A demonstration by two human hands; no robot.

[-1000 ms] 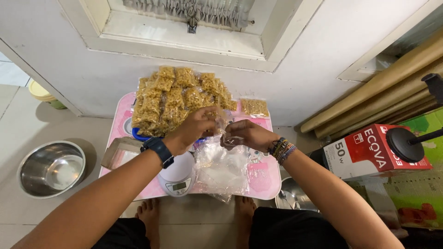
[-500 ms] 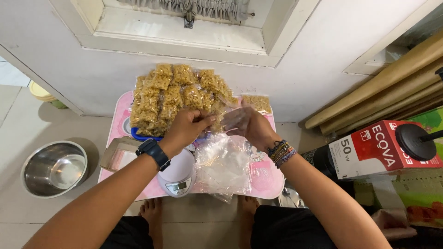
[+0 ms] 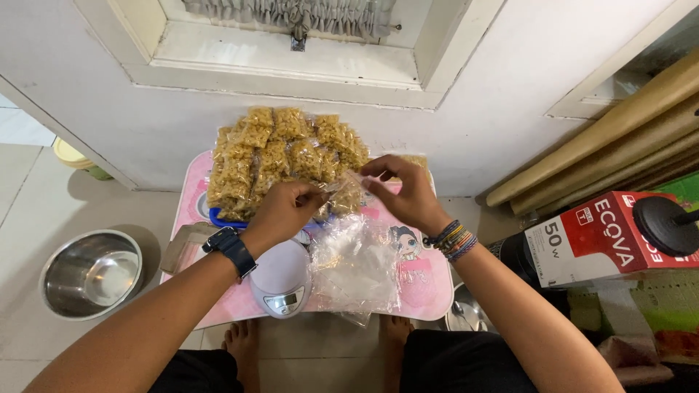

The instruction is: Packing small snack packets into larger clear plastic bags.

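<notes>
My left hand [image 3: 285,207] and my right hand [image 3: 404,193] are raised over a small pink table [image 3: 419,287], both pinching one small clear plastic bag [image 3: 342,188] stretched between them. Just behind the hands is a tall pile of clear packets filled with yellow pasta-like snacks [image 3: 280,156], heaped on a blue tray [image 3: 218,217]. Under my hands lies a loose stack of empty clear bags [image 3: 354,268]. A white kitchen scale [image 3: 280,280] stands below my left wrist, which wears a dark watch.
A steel bowl [image 3: 91,273] sits on the tiled floor at the left. A second steel bowl [image 3: 466,313] shows under the table's right edge. A red and white carton [image 3: 597,236] and brown paper rolls [image 3: 619,138] are at the right. A white wall rises behind.
Both hands have lifted from the stack of empty bags toward the snack pile. The small bag is now pulled taut between them, and my right hand has turned palm down.
</notes>
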